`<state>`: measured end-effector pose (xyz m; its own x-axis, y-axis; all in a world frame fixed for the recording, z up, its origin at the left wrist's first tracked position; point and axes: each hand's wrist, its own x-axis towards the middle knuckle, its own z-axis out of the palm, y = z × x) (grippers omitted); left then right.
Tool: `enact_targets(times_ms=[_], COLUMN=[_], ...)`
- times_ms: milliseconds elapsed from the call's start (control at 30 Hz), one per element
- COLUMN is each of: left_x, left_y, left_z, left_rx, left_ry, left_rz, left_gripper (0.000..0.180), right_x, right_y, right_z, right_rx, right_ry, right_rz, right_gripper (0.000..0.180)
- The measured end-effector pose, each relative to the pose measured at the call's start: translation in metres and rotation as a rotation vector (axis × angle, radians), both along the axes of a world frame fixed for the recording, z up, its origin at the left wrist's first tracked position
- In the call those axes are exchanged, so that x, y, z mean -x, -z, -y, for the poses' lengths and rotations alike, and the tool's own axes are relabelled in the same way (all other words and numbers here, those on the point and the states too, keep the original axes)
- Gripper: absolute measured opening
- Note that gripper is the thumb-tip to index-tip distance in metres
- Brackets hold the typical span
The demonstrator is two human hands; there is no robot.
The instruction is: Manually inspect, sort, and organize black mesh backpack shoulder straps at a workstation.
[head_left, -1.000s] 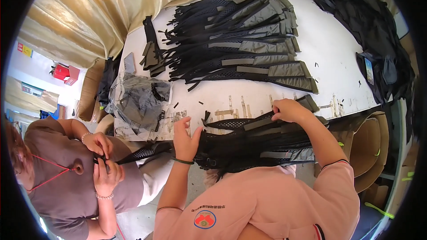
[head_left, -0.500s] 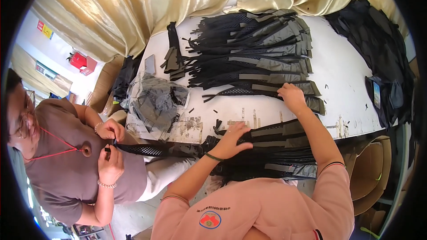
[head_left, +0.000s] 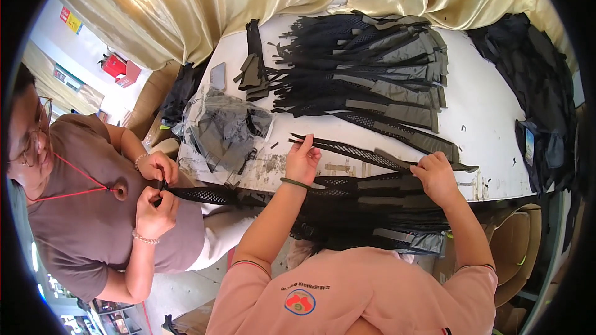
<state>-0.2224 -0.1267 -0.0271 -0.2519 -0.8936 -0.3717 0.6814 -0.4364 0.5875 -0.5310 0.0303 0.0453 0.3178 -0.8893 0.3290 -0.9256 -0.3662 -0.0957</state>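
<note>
Over the white tabletop (head_left: 481, 99), the left hand (head_left: 302, 160) has joined the right hand (head_left: 436, 180) in pinching a black mesh strap (head_left: 363, 154), now stretched between them, seemingly singled out from the pile (head_left: 366, 74) beyond.

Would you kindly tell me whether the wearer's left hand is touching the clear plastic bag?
Apart. The head view shows white tabletop between the wearer's left hand and the clear plastic bag.

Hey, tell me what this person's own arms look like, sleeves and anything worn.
Short pink sleeves with dark-edged cuffs. A thin dark green band circles the left wrist; the right is bare. Neither the left grip nor the right grip wears a glove.
</note>
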Motion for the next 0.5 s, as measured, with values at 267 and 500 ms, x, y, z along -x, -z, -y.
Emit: enact_targets(times_ms=[267, 500], left_x=[-0.006, -0.055], left_y=[-0.014, -0.017], left_z=[-0.027, 0.005], left_rx=[0.226, 0.279], left_ry=[0.051, 0.106], left_rz=[0.360, 0.623], left_gripper=[0.014, 0.009], right_x=[-0.086, -0.166], right_y=[-0.002, 0.067], right_z=[0.058, 0.107], right_rx=[-0.128, -0.589], right_ry=[-0.020, -0.092], right_rz=[0.533, 1.126], right_gripper=[0.052, 0.026])
